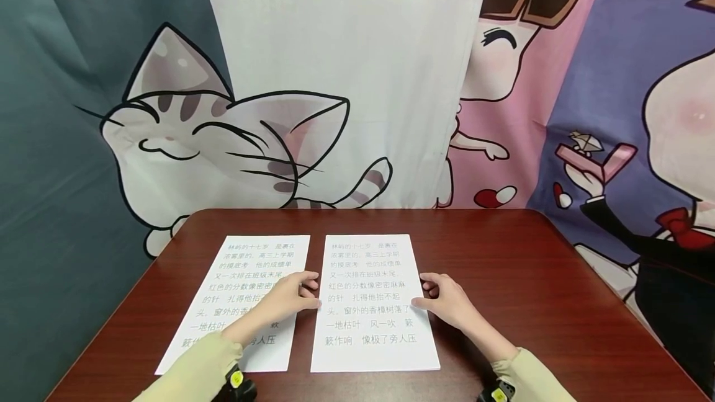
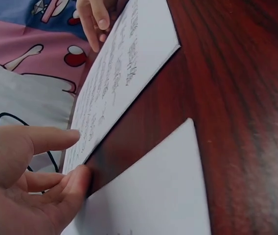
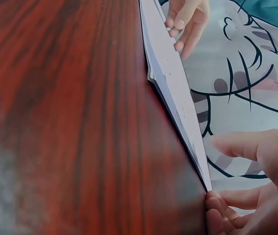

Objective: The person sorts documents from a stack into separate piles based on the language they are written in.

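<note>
The right printed paper stack (image 1: 368,312) lies between left hand (image 1: 287,296) and right hand (image 1: 449,301), long axis near-to-far; neither hand is clearly nearer; thumbs stand apart from fingers.

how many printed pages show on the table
2: the left page, partly hidden by the left arm, and the right page, between the left hand and right hand. Sheets beneath may be hidden.

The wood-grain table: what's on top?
The left printed paper and right printed paper lie side by side on the wood-grain table. The left hand and left forearm cover some of the left paper's text; anything beneath the papers can't be seen.
</note>
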`<act>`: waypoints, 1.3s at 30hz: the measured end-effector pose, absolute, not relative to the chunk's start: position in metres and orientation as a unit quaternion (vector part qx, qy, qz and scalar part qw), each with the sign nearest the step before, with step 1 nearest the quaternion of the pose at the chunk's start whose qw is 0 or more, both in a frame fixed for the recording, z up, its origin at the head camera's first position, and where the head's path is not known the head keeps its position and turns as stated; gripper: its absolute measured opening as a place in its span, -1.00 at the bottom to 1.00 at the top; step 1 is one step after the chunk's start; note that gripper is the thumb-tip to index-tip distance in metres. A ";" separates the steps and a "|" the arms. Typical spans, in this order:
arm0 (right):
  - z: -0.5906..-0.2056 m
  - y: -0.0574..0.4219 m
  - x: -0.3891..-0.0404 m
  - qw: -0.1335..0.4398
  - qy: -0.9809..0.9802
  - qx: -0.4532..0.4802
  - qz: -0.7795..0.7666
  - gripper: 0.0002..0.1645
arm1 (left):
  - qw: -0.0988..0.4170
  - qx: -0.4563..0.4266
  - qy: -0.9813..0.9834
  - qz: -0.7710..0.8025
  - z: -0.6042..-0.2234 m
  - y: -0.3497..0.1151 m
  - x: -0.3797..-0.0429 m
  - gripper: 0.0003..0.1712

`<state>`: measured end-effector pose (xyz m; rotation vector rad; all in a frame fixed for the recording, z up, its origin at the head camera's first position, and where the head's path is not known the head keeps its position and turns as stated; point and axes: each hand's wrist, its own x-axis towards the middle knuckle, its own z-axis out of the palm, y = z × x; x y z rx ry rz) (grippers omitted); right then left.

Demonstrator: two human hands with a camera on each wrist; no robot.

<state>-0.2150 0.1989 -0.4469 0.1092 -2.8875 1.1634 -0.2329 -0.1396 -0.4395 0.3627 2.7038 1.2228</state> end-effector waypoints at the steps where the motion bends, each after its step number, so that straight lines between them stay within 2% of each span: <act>1: -0.447 0.199 -0.215 0.016 -0.927 0.040 0.373 -0.31 | 0.078 0.125 0.903 0.404 -0.440 -0.139 -0.234 -0.27; 5: -0.446 0.198 -0.213 0.026 -0.927 0.058 0.369 -0.29 | 0.087 0.137 0.903 0.397 -0.439 -0.134 -0.236 -0.28; 12: -0.445 0.196 -0.214 -0.007 -0.928 0.030 0.371 -0.24 | 0.077 0.121 0.908 0.395 -0.439 -0.128 -0.232 -0.32; 20: -0.447 0.194 -0.215 -0.008 -0.929 0.026 0.370 -0.26 | 0.068 0.110 0.905 0.406 -0.441 -0.127 -0.232 -0.33; 39: -0.448 0.194 -0.215 0.000 -0.907 0.022 0.420 -0.28 | 0.071 0.117 0.892 0.431 -0.443 -0.131 -0.236 -0.26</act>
